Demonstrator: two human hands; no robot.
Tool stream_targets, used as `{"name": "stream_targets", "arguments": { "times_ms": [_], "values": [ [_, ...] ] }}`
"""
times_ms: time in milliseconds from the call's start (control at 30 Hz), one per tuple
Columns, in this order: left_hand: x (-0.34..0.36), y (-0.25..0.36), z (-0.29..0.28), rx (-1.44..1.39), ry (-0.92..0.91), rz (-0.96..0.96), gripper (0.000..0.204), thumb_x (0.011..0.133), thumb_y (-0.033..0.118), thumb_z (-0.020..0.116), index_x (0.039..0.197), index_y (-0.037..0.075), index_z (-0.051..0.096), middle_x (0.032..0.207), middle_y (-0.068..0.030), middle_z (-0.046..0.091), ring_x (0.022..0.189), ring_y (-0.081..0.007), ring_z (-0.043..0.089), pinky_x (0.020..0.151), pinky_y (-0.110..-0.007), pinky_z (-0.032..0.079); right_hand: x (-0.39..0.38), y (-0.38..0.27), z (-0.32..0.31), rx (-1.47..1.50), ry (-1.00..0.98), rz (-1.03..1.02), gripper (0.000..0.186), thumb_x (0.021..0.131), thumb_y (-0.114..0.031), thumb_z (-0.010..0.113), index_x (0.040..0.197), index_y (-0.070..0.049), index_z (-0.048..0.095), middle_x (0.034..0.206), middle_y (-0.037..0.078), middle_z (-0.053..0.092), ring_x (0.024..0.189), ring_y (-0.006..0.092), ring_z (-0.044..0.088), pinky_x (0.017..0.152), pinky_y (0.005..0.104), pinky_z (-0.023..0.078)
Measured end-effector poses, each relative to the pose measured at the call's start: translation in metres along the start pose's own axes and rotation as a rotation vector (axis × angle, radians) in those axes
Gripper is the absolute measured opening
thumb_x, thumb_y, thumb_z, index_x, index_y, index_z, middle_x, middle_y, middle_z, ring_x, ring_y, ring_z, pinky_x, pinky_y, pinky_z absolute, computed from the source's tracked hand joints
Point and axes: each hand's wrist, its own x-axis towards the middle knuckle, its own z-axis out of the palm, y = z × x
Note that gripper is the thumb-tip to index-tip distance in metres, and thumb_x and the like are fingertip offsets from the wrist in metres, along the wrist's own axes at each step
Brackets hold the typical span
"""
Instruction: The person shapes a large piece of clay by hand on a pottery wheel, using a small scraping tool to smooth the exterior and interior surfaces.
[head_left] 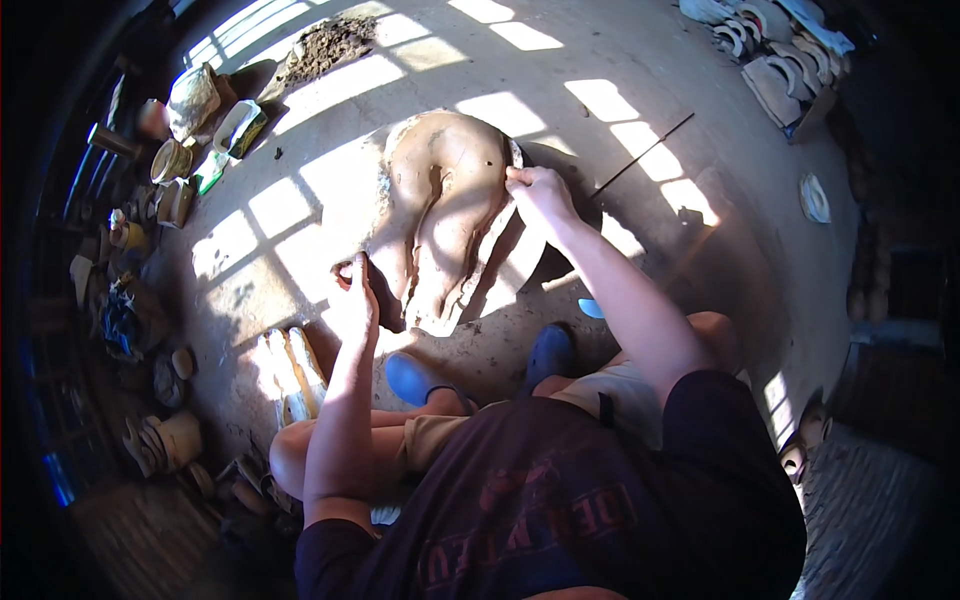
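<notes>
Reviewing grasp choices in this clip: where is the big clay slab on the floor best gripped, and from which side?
Probably by its thin outer rims, from two opposite sides. The clay slab lies wide and low on the floor; the left hand is at the near-left edge and the right hand pinches the far-right edge.

A sunlit concrete floor (640, 60) carries a large slab of wet clay (445, 215) at its centre, a mound of loose earth (330, 45) at far left, a thin rod (640, 155) at right and stacked curved tiles (775, 50) at far right.
</notes>
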Motion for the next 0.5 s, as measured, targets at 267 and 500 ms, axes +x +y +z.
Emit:
{"name": "stream_targets", "arguments": {
  "times_ms": [267,500],
  "values": [
    [-0.015,0.018,0.015,-0.180,-0.009,0.047,0.045,0.102,0.041,0.072,0.122,0.003,0.060,0.098,-0.0068,0.064,0.090,-0.0173,0.059,0.089,-0.034,0.046,-0.043,0.017,0.013,0.568,-0.152,0.196,0.032,0.101,-0.007,0.063,0.130,0.005,0.071,0.091,0.001,0.072,0.065,0.0041,0.056,0.055,0.0220,0.043],
    [-0.020,0.007,0.005,-0.425,0.140,0.110,0.026,0.105,0.030,0.068,0.113,0.006,0.062,0.100,-0.0021,0.059,0.090,-0.0119,0.053,0.087,-0.028,0.042,-0.093,0.006,0.022,0.327,-0.162,-0.248,0.021,0.102,-0.007,0.060,0.115,0.003,0.074,0.084,0.005,0.071,0.082,0.0107,0.064,0.072,0.0301,0.053]
  ]
}}
